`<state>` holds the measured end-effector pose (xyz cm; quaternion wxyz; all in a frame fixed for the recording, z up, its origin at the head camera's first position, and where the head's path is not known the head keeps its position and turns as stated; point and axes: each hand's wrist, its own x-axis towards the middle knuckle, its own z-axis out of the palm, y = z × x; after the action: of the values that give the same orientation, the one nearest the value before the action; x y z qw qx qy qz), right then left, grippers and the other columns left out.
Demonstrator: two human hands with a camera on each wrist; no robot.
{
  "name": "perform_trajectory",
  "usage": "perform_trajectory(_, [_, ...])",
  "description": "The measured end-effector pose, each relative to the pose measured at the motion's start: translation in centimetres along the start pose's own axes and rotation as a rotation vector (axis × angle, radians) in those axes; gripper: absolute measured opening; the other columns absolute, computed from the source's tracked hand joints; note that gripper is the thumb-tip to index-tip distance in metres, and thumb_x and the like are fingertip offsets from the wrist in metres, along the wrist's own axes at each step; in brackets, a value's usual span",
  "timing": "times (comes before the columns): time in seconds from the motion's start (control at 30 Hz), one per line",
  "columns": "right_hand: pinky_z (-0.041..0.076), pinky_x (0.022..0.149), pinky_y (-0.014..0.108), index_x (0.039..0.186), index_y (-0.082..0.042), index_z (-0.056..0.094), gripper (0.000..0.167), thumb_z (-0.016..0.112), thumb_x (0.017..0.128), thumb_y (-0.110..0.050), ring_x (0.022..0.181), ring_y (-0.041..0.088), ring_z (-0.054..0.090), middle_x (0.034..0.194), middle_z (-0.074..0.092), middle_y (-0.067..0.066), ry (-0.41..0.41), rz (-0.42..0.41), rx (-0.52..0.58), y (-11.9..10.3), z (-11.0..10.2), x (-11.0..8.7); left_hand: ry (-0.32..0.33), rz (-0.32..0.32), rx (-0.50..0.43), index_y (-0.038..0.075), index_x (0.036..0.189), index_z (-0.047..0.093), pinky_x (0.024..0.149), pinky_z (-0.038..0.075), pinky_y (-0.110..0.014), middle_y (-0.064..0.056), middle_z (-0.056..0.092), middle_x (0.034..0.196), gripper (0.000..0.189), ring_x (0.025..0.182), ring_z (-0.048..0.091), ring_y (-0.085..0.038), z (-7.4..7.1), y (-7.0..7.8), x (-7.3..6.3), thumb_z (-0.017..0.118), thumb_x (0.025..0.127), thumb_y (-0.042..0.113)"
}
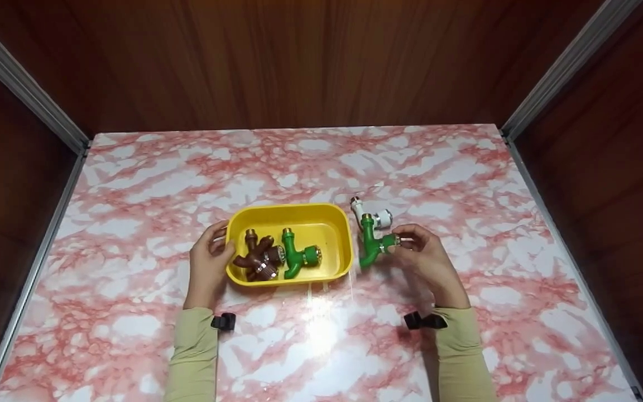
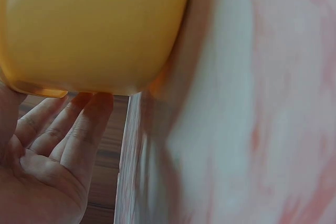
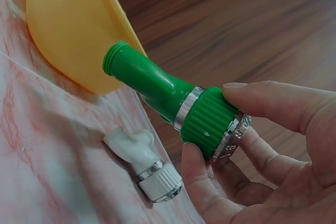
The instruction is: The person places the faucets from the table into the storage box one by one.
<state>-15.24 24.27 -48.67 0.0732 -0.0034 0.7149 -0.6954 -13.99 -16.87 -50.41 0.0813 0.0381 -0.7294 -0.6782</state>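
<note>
Handling of plastic taps above a white surface with red marbling (image 1: 277, 162), seen from the head and from both wrists. The left hand (image 1: 209, 258) holds the left end of a yellow, rectangular plastic tub with rounded corners (image 1: 331, 237), its thumb at the rim and its fingers against the outer side. The right hand (image 1: 432, 259) pinches a glossy green tap with a silvery collar (image 3: 152, 80) by its ribbed green knob (image 3: 207, 116), between thumb and fingers. This tap is raised above the surface, just beside the tub's right end. A white plastic tap with a ribbed knob and silvery bands (image 3: 137, 153) lies on the surface near it; in the head view the green tap partly covers it. Within the tub, overlapping brown plastic taps (image 1: 260, 258) are heaped toward the left end, their exact number unclear; a second green tap (image 1: 293, 258) lies directly to their right. Both forearms wear light olive sleeves (image 1: 192, 354), each with a black wrist-mounted device (image 1: 226, 321). Dark brown wood-grain panels (image 1: 310, 61), joined by grey metal strips (image 1: 25, 78), enclose the far side and both flanks.
</note>
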Motion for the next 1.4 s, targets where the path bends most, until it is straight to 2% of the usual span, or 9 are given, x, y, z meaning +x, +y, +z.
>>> perform_trajectory(0.1, [0.055,0.081,0.04,0.113,0.007,0.058,0.037,0.071,0.078,0.007,0.099,0.03,0.059,0.113,0.057,0.018,0.0,-0.014,0.009,-0.1,0.1,-0.1,0.0,-0.003,0.0,-0.007,0.131,0.052,0.086,0.051,-0.022,-0.03,0.055,0.12,0.046,0.108,0.057,-0.044,0.0,0.0,0.0,0.058,0.086,-0.012])
perform_trajectory(0.2, [0.055,0.08,0.038,0.113,0.008,0.057,0.037,0.071,0.079,0.007,0.1,0.031,0.058,0.114,0.056,0.019,-0.011,-0.021,0.026,-0.6,0.4,-0.3,0.0,-0.004,-0.002,-0.007,0.131,0.052,0.087,0.051,-0.024,-0.03,0.055,0.121,0.046,0.109,0.056,-0.044,0.0,0.0,0.0,0.058,0.086,-0.012])
perform_trajectory(0.4, [0.055,0.083,0.038,0.117,0.013,0.053,0.04,0.068,0.08,0.011,0.102,0.031,0.057,0.114,0.056,0.024,-0.019,0.003,0.022,-2.4,1.1,-1.1,0.01,0.041,-0.011,-0.01,0.129,0.052,0.088,0.051,-0.032,-0.032,0.055,0.118,0.045,0.106,0.056,-0.047,0.0,-0.2,0.1,0.057,0.084,-0.015])
perform_trajectory(0.57, [0.056,0.081,0.039,0.119,0.013,0.053,0.042,0.07,0.08,0.009,0.103,0.033,0.057,0.115,0.055,0.022,-0.021,-0.009,0.055,-1.1,0.7,-0.5,0.011,0.033,-0.023,-0.01,0.129,0.052,0.088,0.051,-0.033,-0.032,0.055,0.119,0.045,0.107,0.056,-0.047,0.0,-0.4,0.1,0.057,0.084,-0.015])
perform_trajectory(0.67, [0.056,0.078,0.037,0.118,0.012,0.053,0.044,0.072,0.079,0.007,0.102,0.033,0.058,0.116,0.055,0.022,-0.018,-0.014,0.062,-1.0,0.7,-0.5,0.008,0.026,-0.025,-0.009,0.129,0.052,0.089,0.051,-0.033,-0.032,0.055,0.12,0.046,0.107,0.056,-0.046,0.0,-0.4,0.1,0.058,0.085,-0.015])
perform_trajectory(0.93, [0.055,0.082,0.042,0.114,0.013,0.054,0.042,0.074,0.078,0.005,0.102,0.03,0.058,0.12,0.052,0.024,-0.035,-0.064,0.05,-1.0,1.1,-0.4,0.004,0.023,-0.023,-0.008,0.13,0.052,0.09,0.05,-0.037,-0.031,0.055,0.12,0.045,0.108,0.056,-0.045,0.0,-0.4,0.1,0.058,0.085,-0.014])
perform_trajectory(1.03, [0.056,0.079,0.039,0.114,0.014,0.054,0.042,0.074,0.078,0.006,0.101,0.03,0.058,0.119,0.052,0.024,-0.039,-0.073,0.055,-1.1,1.4,-0.3,0.006,0.019,-0.024,-0.009,0.13,0.052,0.091,0.05,-0.035,-0.031,0.055,0.12,0.045,0.108,0.056,-0.045,0.0,-0.3,0.1,0.058,0.085,-0.014])
perform_trajectory(1.2, [0.055,0.076,0.03,0.11,0.013,0.057,0.038,0.074,0.077,0.008,0.098,0.031,0.058,0.113,0.054,0.02,-0.023,-0.095,0.053,-1.3,1.9,-0.2,0.007,0.009,-0.022,-0.008,0.13,0.052,0.087,0.052,-0.027,-0.031,0.055,0.12,0.045,0.107,0.057,-0.045,0.0,-0.2,0.1,0.058,0.086,-0.013])
perform_trajectory(1.4, [0.055,0.078,0.032,0.112,0.012,0.056,0.039,0.074,0.078,0.005,0.1,0.031,0.058,0.111,0.055,0.021,-0.05,-0.077,0.043,-1.6,2.3,-0.2,0.007,0.029,-0.014,-0.01,0.129,0.052,0.087,0.051,-0.027,-0.032,0.055,0.118,0.044,0.106,0.056,-0.045,0.1,-0.1,0.0,0.057,0.085,-0.014])
